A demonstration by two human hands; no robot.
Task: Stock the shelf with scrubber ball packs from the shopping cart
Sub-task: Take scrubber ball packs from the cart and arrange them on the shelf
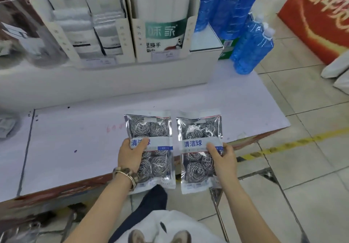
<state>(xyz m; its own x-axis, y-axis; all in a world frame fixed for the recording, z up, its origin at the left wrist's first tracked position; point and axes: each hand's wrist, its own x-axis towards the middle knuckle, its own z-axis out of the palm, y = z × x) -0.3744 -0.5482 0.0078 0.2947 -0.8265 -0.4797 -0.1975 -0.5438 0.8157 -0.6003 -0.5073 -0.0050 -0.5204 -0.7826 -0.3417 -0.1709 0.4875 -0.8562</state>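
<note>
Scrubber ball packs, 2: left hand (131, 154) gripped left pack (151, 148), right hand (222, 157) gripped right pack (200, 150), both over shelf (75, 139) front edge. Prob light, crinkly, slippery film; hold mid-label w/ thumb on top

Silver-grey spiral coils are seen through the clear film of the left scrubber ball pack (151, 129) and the right scrubber ball pack (200, 129), each crossed by a white band printed in blue. The shelf (75, 144) is covered in pale lilac-white and edged in reddish brown. The bottles (251, 50) are tinted bright blue; the floor (321, 167) is tiled cream with a yellow-and-black stripe (294, 142).
</note>
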